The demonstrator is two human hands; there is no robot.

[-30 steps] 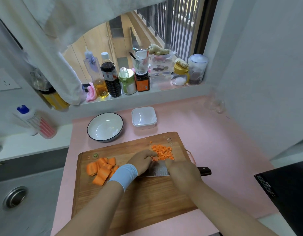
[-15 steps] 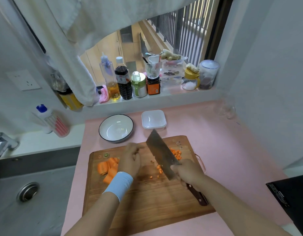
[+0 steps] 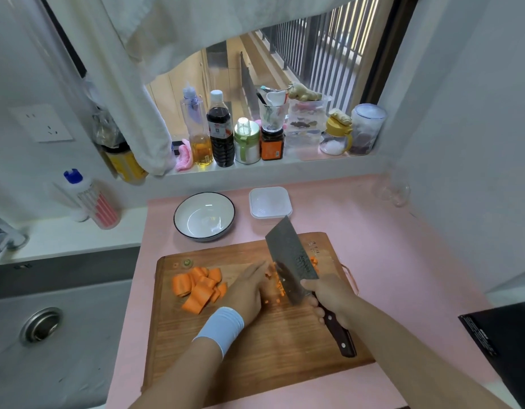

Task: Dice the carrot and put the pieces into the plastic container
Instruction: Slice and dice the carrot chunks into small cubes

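My cutting board (image 3: 255,349) is wood with a visible grain and a matt face. The cleaver (image 3: 293,261) has a grey metal blade with a dull, patterned sheen and a dark, smooth handle (image 3: 338,335) with pale rivets. The plastic container (image 3: 270,202) is smooth and white, and the bowl (image 3: 196,211) is glossy white. The pink surface (image 3: 403,261) looks matt, the wristband (image 3: 221,327) is pale-blue cloth, and the sink drain (image 3: 41,324) is shiny metal.

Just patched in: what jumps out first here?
The cleaver, gripped by the right hand, tilts up over the cutting board, the left hand flat beside its blade among diced carrot. Bright orange carrot chunks lie at the board's left; the plastic container sits empty behind it.
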